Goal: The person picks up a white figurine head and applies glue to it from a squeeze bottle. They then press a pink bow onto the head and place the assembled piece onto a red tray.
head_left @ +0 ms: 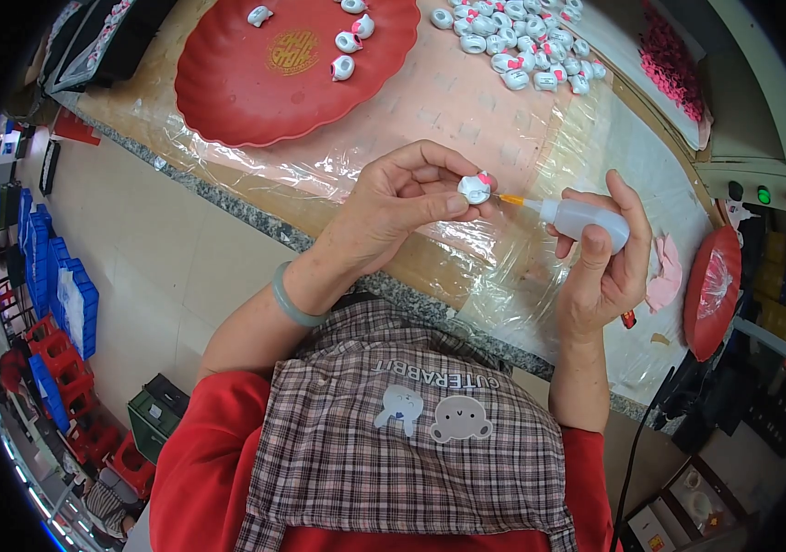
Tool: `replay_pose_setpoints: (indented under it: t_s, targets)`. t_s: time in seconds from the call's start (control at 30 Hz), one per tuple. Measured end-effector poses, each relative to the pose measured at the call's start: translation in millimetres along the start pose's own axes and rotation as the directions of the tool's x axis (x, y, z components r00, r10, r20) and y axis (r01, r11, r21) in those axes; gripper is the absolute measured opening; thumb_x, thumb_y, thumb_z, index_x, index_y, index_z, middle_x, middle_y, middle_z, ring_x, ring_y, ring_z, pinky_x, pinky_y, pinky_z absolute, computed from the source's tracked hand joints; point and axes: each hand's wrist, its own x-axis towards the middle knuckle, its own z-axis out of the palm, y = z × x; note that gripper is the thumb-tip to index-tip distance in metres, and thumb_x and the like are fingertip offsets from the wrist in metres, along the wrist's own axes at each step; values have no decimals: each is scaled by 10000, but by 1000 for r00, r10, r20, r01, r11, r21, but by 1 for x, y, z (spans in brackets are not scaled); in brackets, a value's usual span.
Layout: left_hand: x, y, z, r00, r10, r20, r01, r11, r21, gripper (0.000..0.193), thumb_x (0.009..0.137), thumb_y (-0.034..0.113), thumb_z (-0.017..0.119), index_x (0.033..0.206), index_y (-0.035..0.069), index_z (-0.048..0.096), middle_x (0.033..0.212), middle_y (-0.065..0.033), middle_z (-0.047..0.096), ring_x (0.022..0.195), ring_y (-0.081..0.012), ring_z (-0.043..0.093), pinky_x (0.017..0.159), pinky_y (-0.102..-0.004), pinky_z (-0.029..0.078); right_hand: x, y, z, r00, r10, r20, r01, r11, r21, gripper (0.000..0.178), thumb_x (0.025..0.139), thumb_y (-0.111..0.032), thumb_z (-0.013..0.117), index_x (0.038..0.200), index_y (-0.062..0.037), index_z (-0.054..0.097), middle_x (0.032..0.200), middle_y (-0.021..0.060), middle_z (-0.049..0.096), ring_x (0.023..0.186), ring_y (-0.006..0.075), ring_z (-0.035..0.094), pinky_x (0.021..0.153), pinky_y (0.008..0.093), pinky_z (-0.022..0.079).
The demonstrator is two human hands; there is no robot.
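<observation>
Between the fingertips of my left hand (411, 191) is a small white figurine head (474, 189) with a pink bow. My right hand (606, 248) is wrapped round a translucent white squeeze bottle (586, 224), tilted sideways. Its thin orange-yellow nozzle (514, 200) points left, its tip at or very close to the figurine head; I cannot tell whether they touch. Both hands are above the plastic-covered table, near its front edge.
A red scalloped tray (227, 101) with several figurine heads stands at the far left. A pile of like heads (526, 41) lies far right. Pink bow pieces (669, 69) sit beyond it. At the right are a pink cloth (664, 276) and a red dish (713, 294).
</observation>
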Motion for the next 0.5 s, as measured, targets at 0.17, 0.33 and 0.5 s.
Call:
replay_pose_setpoints:
  t_s: [0.17,0.33,0.5]
  targets:
    - [0,-1,-1,1000,7,12,-7,1000,-9,235,872,18,610,1096,-17,548,1136,-175,621,980,-230,651,877,-311,546,0,-1,-1,1000,1,14,-1,1000,-20,432,966,-247,524,1262,62,463,936,179,649,649,135,577,525,216,440]
    - [1,-1,-1,1000,14,6,-14,1000,4,232,873,27,614,1095,-12,556,1133,-167,625,976,-224,652,877,-310,545,0,-1,-1,1000,1,23,0,999,-32,420,966,-247,522,1246,62,471,933,187,647,650,138,578,527,219,441]
    - [0,-1,-2,1000,11,6,-11,1000,-2,231,873,25,614,1094,-12,558,1130,-164,626,978,-224,651,882,-313,544,0,-1,-1,1000,-6,28,7,1000,-28,414,965,-246,525,1240,59,476,934,191,646,643,142,580,526,221,441]
